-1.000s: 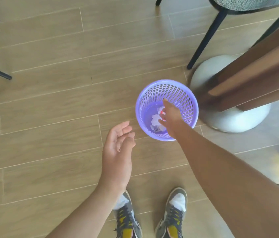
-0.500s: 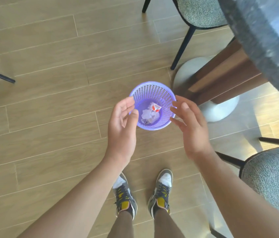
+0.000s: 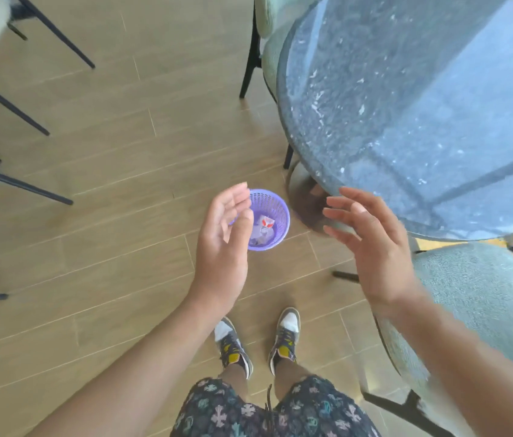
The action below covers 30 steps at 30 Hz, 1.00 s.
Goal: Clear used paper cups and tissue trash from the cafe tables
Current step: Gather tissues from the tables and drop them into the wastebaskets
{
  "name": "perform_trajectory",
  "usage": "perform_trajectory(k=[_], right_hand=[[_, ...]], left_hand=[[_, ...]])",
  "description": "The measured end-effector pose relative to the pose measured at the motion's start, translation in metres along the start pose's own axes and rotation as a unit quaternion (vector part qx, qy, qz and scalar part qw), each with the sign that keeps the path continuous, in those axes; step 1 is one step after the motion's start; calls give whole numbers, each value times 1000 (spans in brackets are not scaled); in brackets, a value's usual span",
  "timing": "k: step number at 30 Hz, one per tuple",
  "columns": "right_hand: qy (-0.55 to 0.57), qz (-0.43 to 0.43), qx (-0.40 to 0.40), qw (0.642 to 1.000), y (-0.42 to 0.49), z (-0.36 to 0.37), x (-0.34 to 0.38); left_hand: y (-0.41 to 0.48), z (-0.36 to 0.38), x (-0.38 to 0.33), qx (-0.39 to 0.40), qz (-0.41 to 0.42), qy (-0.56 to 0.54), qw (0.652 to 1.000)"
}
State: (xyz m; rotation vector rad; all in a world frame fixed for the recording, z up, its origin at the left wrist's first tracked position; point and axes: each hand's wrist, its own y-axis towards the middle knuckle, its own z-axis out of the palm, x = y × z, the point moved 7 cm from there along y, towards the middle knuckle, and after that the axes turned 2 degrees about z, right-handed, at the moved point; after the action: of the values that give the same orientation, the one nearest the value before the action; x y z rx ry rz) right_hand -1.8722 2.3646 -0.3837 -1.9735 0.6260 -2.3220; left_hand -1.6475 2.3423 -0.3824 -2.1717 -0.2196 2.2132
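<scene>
A small purple mesh bin (image 3: 275,212) stands on the wooden floor ahead of my feet. Inside it lie crumpled white tissue and a crushed paper cup with red print (image 3: 265,223). My left hand (image 3: 223,244) hovers high above the bin's left rim, palm turned inward, fingers relaxed and empty. My right hand (image 3: 370,244) hangs in the air to the bin's right, fingers spread and straight, holding nothing. Its fingertips overlap the edge of the round dark stone table (image 3: 422,115) in the view.
The table fills the upper right, on a white pedestal base (image 3: 304,197) close beside the bin. A green upholstered chair (image 3: 482,313) stands at my right and another (image 3: 268,29) behind the table. Black chair legs (image 3: 18,184) cross the floor at left.
My right hand has come up out of the bin, leaving the trash inside. I have straightened up, so the bin looks smaller and farther, and both empty hands have risen.
</scene>
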Motion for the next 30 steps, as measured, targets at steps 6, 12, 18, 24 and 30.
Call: perform_trajectory(k=[6,12,18,24,30], right_hand=[[-15,-31,-2,999,-62,-50,94],[-67,-93,8,993,-102,-90,156],[-137,-88,-69,984,-102,-146,160],[-194,-71,-200,958,-137,-181,142],[-154,-78,-320,932,-214,-182,132]], left_hand=[[-46,38,-89,55,28,2,998],[-63,62,-148,98,67,0,993],[-70,103,-171,179,79,-4,981],[-85,143,-173,302,78,7,950],[-110,179,-172,412,71,7,908]])
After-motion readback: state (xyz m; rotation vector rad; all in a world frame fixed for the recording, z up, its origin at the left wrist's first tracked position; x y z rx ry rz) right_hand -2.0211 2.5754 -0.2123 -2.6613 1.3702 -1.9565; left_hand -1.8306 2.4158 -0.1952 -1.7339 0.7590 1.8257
